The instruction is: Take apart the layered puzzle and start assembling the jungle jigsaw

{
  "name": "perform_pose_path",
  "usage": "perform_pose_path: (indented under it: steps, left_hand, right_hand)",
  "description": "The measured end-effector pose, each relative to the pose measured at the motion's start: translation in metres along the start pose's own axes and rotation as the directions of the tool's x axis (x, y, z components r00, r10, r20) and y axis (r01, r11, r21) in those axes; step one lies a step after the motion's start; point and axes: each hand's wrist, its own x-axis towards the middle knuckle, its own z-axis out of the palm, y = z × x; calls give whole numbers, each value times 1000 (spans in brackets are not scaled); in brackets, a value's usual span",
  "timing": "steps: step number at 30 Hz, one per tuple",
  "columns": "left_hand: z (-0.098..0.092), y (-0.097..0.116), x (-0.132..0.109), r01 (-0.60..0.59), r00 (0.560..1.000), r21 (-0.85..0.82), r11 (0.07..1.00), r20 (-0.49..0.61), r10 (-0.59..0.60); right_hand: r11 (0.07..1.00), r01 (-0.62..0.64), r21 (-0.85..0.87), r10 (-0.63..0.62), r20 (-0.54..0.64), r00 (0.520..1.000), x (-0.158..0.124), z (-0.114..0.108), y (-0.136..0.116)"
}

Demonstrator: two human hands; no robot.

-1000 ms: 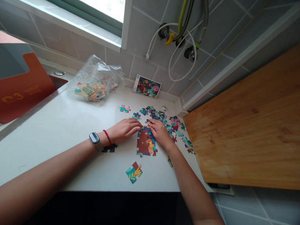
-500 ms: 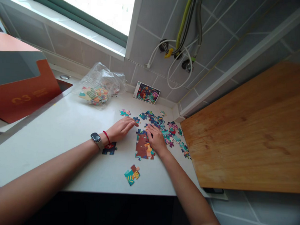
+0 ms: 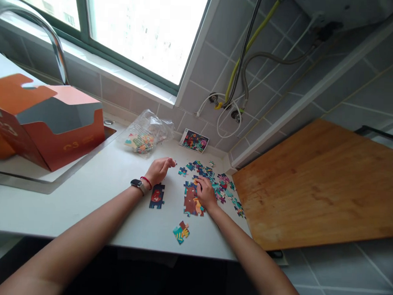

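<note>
My left hand point(image 3: 159, 170) rests on the white counter, fingers curled together over a pink and teal puzzle piece that is mostly hidden. Just below it lies a dark blue joined section with a red figure point(image 3: 157, 196). My right hand point(image 3: 205, 191) is at the upper right corner of the brown assembled section point(image 3: 190, 201), its fingers bent over the top pieces; whether it pinches one is hidden. A loose green and yellow piece point(image 3: 181, 232) lies nearer the front edge. Several loose pieces point(image 3: 206, 171) spread behind and right of my right hand.
A plastic bag of pieces point(image 3: 140, 141) and a picture card point(image 3: 194, 141) are at the back. An orange box point(image 3: 70, 143) stands left by the sink and faucet point(image 3: 55, 43). A wooden board point(image 3: 320, 186) bounds the right side; hoses and a white cable hang on the wall.
The view has tilted up and left, showing more window and box. My left hand has moved left, its fingers now curled. The right hand stays at the brown section.
</note>
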Motion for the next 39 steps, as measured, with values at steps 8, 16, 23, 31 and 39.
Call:
perform_pose_path:
  steps: [8,16,23,31,39]
  left_hand:
    - [-26,71,-15,-836,543,248,490,500,674]
    - [-60,87,-39,-910,375,132,392,664,647]
    - [-100,58,-71,-902,335,141,407,823,458]
    - [-113,33,-89,-812,448,266,519,854,264]
    - [-112,31,-93,-731,535,421,538,842,68]
  right_hand:
    - [993,-19,-119,21,16,1000,3,-2,-9]
    - [900,-14,-435,71,114,991,1,-15,-28]
    - [858,99,-504,23,230,973,1,-24,-55]
    - [835,24,-549,103,199,974,-3,-26,-74]
    - [865,-141,-481,208,89,974,-50,-53,-67]
